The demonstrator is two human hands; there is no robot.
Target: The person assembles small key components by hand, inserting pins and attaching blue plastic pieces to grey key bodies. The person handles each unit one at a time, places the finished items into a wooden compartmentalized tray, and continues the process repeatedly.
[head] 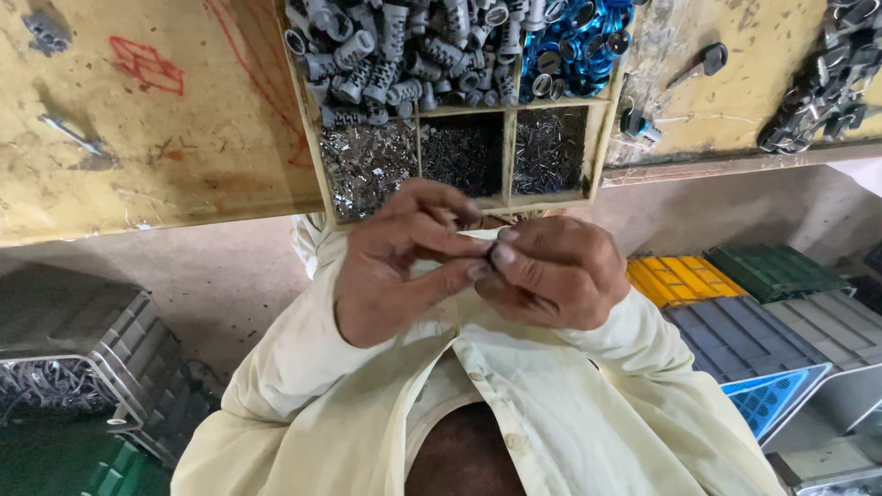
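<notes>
My left hand (400,262) and my right hand (556,274) meet in front of my chest, fingertips pinched together on a small dark metal part (491,253) that is mostly hidden by the fingers. Both hands hover just below the front edge of a yellow divided tray (508,156). Its near compartments hold tiny shiny metal pieces (367,165). Further back lie grey ribbed cylinders (395,50) and blue rings (579,46). Pale yellow shirt sleeves cover my arms.
The tray sits on a worn yellow workbench (138,138) with red scribbles. Dark metal parts (822,87) are heaped at its right end, a small dark knob (638,126) nearer. Grey crates (83,358) stand low left; yellow, green and grey crates (735,321) low right.
</notes>
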